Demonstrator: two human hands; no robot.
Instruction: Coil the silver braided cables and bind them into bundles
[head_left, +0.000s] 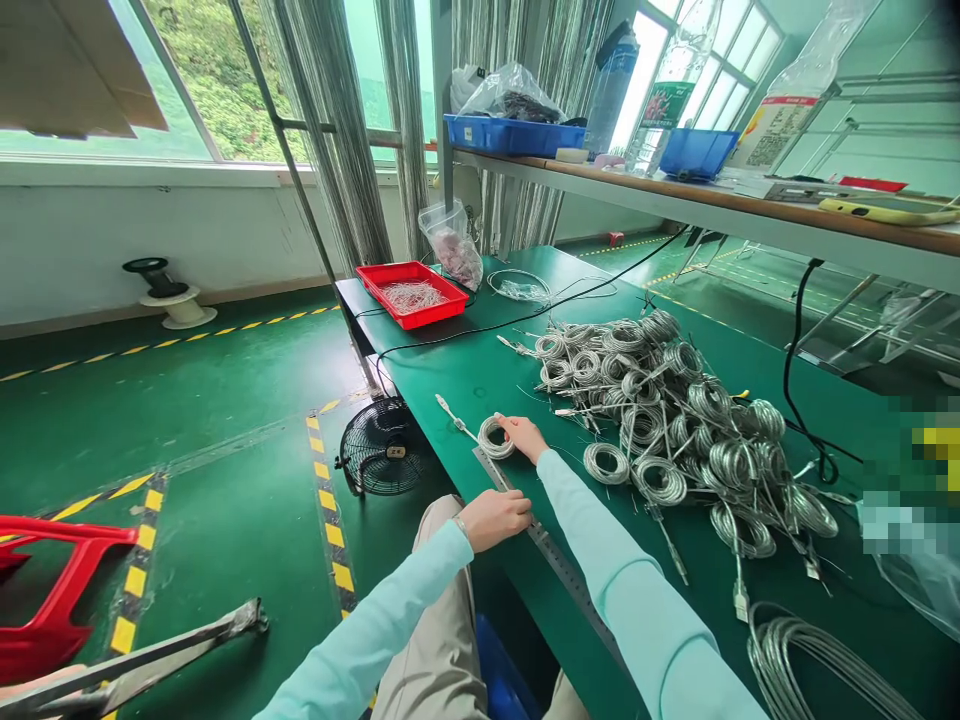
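Observation:
My right hand pinches the edge of a coiled grey cable near the front edge of the green table. One end of that cable, with a pale connector, points away to the upper left. Closer to me, my left hand is closed, its fingers curled over the metal ruler that lies along the table edge. Whatever those fingers hold is hidden. To the right of my hands rises a large pile of coiled cables, with two single coils lying at its near side.
A red tray of thin wires and a clear bag stand at the far end. A black cord crosses the table. Long loose cable lies at near right. The shelf overhangs at right; a fan stands below left.

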